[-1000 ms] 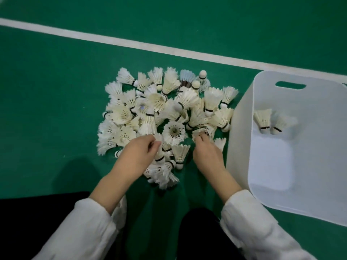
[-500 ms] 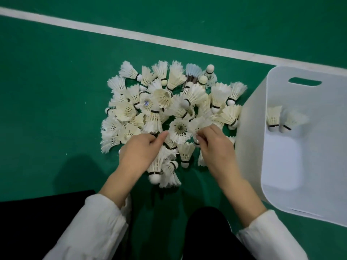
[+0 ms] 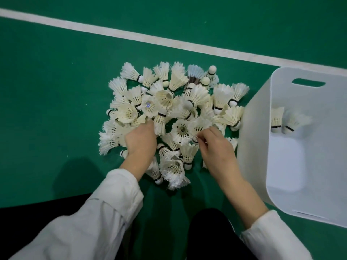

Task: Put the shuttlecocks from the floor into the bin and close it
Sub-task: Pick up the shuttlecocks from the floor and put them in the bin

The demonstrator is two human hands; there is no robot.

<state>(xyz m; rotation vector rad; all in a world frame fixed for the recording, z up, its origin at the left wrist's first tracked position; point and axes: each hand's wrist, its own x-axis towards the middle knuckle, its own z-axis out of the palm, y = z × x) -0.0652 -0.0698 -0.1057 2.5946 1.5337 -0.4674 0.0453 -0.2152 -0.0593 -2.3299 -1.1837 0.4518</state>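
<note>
A heap of white feather shuttlecocks (image 3: 174, 109) lies on the green floor. My left hand (image 3: 139, 142) rests on the heap's left side, its fingers curled down among the feathers with the tips hidden. My right hand (image 3: 216, 147) is at the heap's near right, thumb and fingers pinched on the skirt of one shuttlecock (image 3: 200, 126). The white plastic bin (image 3: 253, 139) stands open just right of the heap. Two shuttlecocks (image 3: 283, 121) lie inside it against the far wall. No lid is in sight.
A white court line (image 3: 169, 42) crosses the floor beyond the heap. The bin's far wall has a handle slot (image 3: 308, 83). My dark-trousered knee (image 3: 212, 233) is at the bottom middle, and a black surface (image 3: 37, 211) sits at the lower left.
Both hands have moved forward into the heap. The left hand went up and left, away from the shuttlecock by its wrist. The right hand's fingers closed on a shuttlecock.
</note>
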